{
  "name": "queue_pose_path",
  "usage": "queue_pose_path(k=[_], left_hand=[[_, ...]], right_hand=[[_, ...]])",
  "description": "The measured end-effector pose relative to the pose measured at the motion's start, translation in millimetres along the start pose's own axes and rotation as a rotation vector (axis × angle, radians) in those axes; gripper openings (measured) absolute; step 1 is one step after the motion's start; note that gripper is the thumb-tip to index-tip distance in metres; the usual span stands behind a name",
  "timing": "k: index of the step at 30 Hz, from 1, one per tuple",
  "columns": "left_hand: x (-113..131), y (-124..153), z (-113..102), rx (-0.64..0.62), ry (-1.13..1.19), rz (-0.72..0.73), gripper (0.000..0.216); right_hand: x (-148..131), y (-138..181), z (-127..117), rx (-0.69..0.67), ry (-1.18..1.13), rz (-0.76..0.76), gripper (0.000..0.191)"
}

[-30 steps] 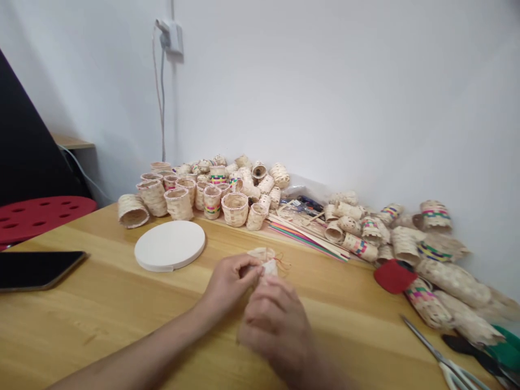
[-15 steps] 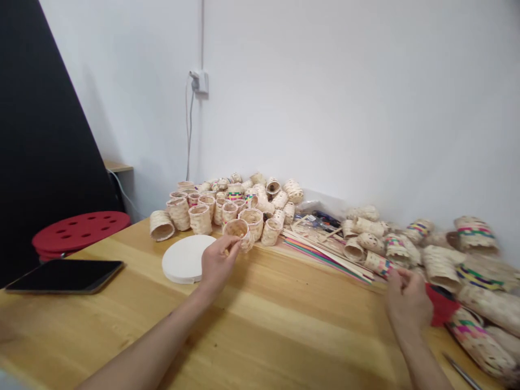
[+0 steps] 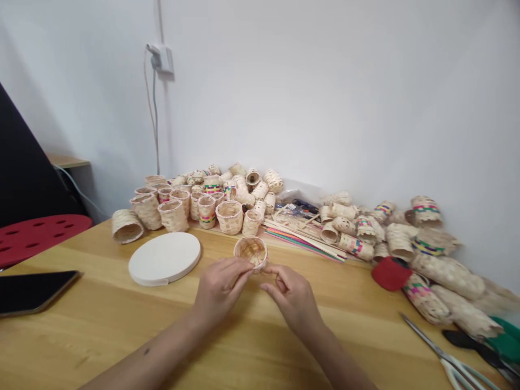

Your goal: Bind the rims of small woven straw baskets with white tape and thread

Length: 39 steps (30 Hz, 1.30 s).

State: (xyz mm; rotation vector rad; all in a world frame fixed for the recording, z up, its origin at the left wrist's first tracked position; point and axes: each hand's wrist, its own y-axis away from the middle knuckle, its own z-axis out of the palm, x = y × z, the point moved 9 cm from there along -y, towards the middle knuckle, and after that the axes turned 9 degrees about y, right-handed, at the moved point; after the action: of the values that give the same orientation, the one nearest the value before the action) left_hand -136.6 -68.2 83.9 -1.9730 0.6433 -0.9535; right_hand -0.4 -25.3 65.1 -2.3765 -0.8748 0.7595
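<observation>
A small woven bamboo basket is tilted with its open mouth toward me above the table. My left hand pinches the near side of its rim between thumb and fingers. On the other side, my right hand has its index fingertip close to the same rim. Its fingers are curled in a loose pinch, and whatever sits between them is too small to make out. Just left of my left hand lies a flat roll of white tape, its loose end at the front edge.
Several rimmed baskets stand behind the roll, and unrimmed woven tubes are heaped at right. Coloured strips lie between. Scissors and a red pincushion-like piece are right; a tablet is left.
My right hand has come from far right to beside the basket. My left hand has brought the basket slightly closer and turned it. The view has swung to the right.
</observation>
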Motion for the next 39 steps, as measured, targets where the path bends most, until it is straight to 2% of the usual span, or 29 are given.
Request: queue_pose_path(k=[4,7,9,12,17,21,28,31,34,36,39], left_hand=[[6.9,2.0,5.0,-0.031,0.017,0.042,0.011],[5.9,0.0,1.6,-0.024,-0.01,0.051,0.011],[-0.2,-2.4,-3.4,-0.006,-0.046,0.029,0.012],[-14.3,-4.2,-8.4,0.001,-0.091,-0.027,0.012],[-31.5,-3.6,-15.9,0.05,-0.131,-0.063,0.013],[-41.0,-5.4,-22.4,0.077,-0.149,-0.102,0.013],[-55.2,-9.4,-40.3,0.13,-0.172,-0.19,0.014],[-58.4,-11.8,-47.1,0.156,-0.155,-0.236,0.016],[-60.1,-13.4,-46.9,0.16,-0.106,-0.286,0.018],[-59.5,-13.0,-40.9,0.136,-0.061,-0.313,0.018],[-60.0,-8.0,-20.3,0.021,0.093,-0.406,0.023]], right_hand=[[-8.0,3.4,-1.1,0.061,-0.071,-0.049,0.02],[-23.9,9.6,2.1,0.049,-0.091,-0.161,0.025],[-38.8,17.2,10.4,-0.032,-0.086,-0.279,0.024],[-58.5,33.5,30.6,-0.221,-0.06,-0.451,0.022],[-75.1,59.3,62.0,-0.555,-0.142,-0.612,0.022],[-76.8,67.4,73.3,-0.752,-0.176,-0.615,0.027],[-77.2,65.7,65.9,-0.84,-0.24,-0.539,0.022],[-66.1,59.3,60.0,-0.836,-0.27,-0.437,0.018],[-33.9,41.7,52.6,-0.786,-0.274,-0.273,0.02],[5.2,19.6,39.7,-0.618,-0.216,-0.084,0.026],[70.9,-4.5,-4.0,-0.159,-0.001,0.26,0.031]])
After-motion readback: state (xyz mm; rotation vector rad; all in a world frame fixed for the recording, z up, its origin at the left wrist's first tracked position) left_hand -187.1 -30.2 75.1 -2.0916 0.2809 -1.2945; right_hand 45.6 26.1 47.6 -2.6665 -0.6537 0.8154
